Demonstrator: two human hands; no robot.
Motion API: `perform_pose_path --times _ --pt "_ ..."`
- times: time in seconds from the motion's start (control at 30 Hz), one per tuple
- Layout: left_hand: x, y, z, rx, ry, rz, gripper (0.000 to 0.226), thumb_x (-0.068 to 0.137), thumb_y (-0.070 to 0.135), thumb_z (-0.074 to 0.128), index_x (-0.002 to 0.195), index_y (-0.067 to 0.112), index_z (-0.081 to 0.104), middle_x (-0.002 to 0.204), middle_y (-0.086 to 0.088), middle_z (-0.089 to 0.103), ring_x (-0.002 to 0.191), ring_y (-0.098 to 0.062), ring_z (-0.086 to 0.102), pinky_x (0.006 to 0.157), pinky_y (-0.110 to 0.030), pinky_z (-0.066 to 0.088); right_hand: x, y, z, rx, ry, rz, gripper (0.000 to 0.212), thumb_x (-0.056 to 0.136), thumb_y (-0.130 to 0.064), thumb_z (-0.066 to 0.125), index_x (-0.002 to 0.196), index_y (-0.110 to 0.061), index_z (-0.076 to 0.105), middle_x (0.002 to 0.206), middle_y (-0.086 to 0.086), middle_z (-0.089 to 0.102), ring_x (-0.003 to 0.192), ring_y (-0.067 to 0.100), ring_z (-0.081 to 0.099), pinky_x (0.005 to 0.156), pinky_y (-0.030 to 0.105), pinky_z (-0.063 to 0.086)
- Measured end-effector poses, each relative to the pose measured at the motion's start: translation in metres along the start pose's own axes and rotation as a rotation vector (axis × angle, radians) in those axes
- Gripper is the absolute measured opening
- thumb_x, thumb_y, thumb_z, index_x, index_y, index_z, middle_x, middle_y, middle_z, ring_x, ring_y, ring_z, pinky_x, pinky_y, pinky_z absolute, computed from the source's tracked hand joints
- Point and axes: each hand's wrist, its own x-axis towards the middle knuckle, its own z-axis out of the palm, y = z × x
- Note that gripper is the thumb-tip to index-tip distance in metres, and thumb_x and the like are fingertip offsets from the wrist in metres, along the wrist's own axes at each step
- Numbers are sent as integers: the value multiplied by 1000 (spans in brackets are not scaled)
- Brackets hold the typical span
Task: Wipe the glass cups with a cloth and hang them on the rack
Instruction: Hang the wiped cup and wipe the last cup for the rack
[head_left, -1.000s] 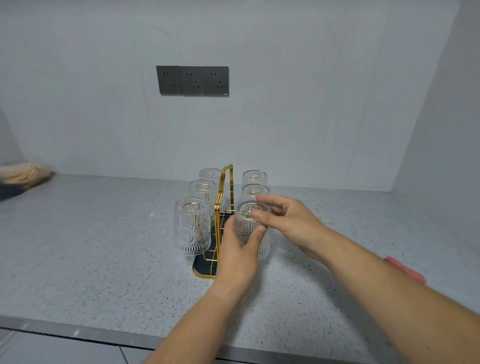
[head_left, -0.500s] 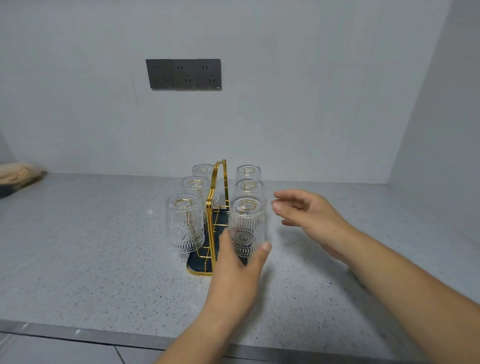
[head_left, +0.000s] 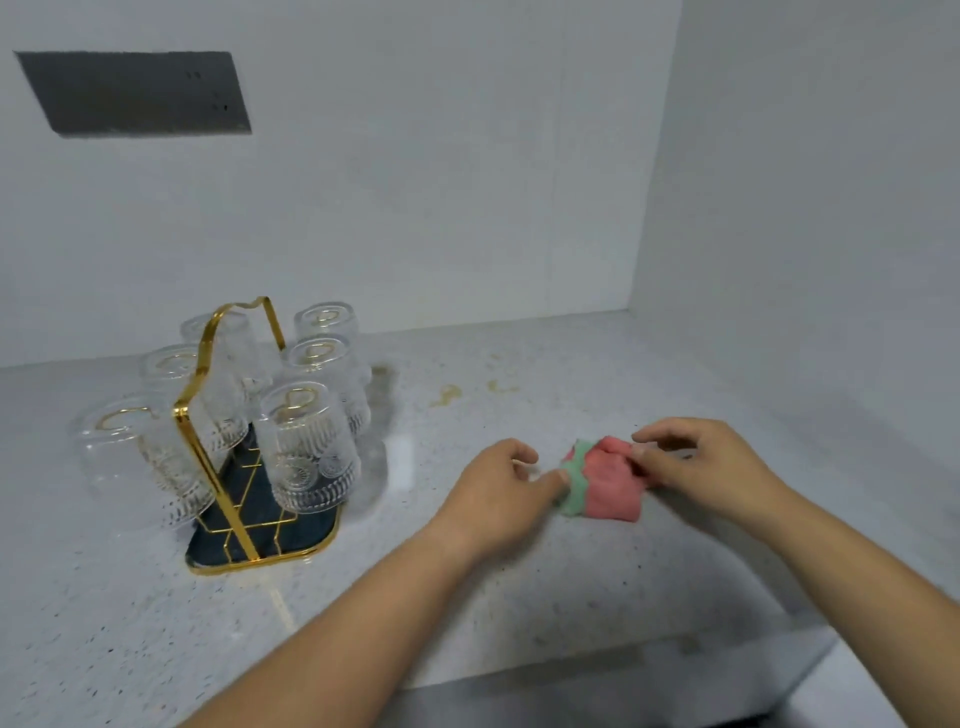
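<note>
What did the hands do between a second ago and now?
Both hands let go of the front right cup and moved right to the cloth: the right hand pinches it, the left hand touches its green edge. All six cups stay hanging on the rack.

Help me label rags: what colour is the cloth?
The cloth is pink with a green edge; head view.

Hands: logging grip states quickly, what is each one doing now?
Left hand: open, thumb touching the pink-and-green cloth.
Right hand: pinching the same cloth.
</note>
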Motion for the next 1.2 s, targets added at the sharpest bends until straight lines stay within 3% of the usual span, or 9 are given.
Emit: perform_pose_path --times 0.1,0.2,0.3,0.53,0.67,0.8,0.93,1.0,1.2 --pt "32 22 13 125 -109 -35 71 87 57 79 136 10 59 126 -10 70 112 -30 71 99 -44 59 8 8 0 6 -39 -6 20 88 -28 80 105 -17 79 95 -8 77 85 3 72 89 31 60" --pt "48 33 21 147 -185 -51 60 82 52 87 120 11 64 112 -9 71 100 -28 73 95 -48 60 17 7 4 50 -116 19 31 90 -34 77 114 -16 74 104 -6 74 85 -2 68 68 10 50" --pt "53 36 30 180 -242 -29 58 75 53 92 111 12 71 109 -8 76 103 -26 74 92 -46 63 24 6 6 -10 -152 32 33 92 -38 75 119 -20 70 104 -10 65 93 5 61 68 11 41" --pt "60 30 41 190 -242 123 35 80 13 91 104 18 67 92 5 57 69 -5 49 57 -12 41 30 14 4 85 -211 23 21 91 -25 77 74 -13 73 59 -6 65 54 6 58 57 22 50" --pt "64 25 46 7 -242 168 33 82 2 88 104 18 69 101 -1 68 75 -1 61 71 -10 53 29 14 -5 49 -207 -21 23 94 -29 74 76 -15 71 85 11 74 70 10 62 67 26 51" --pt "62 37 61 -165 -384 163 45 81 8 91 120 14 69 119 -9 77 90 -10 74 90 -27 62 22 28 -25 -11 -180 8 23 92 -31 75 78 -13 70 67 0 65 59 7 54 57 20 44" --pt "66 54 94 114 -408 291 67 81 18 92 139 22 59 126 4 64 95 -3 64 74 -8 52 11 51 -55 -10 -54 52 22 91 -27 76 80 -10 69 62 -1 62 55 11 51 51 22 42" --pt "69 65 106 290 -386 304 72 83 26 90 145 23 54 123 4 56 96 -9 58 70 -14 46 4 62 -68 12 -21 78 21 92 -24 75 82 -8 69 64 3 61 57 13 51 51 23 42" --pt "79 84 111 252 -493 137 31 83 18 90 109 9 78 107 -9 77 100 -28 74 88 -40 63 -9 77 -84 259 -36 102 15 95 -16 71 84 -6 69 56 -3 60 53 10 51 53 23 42"
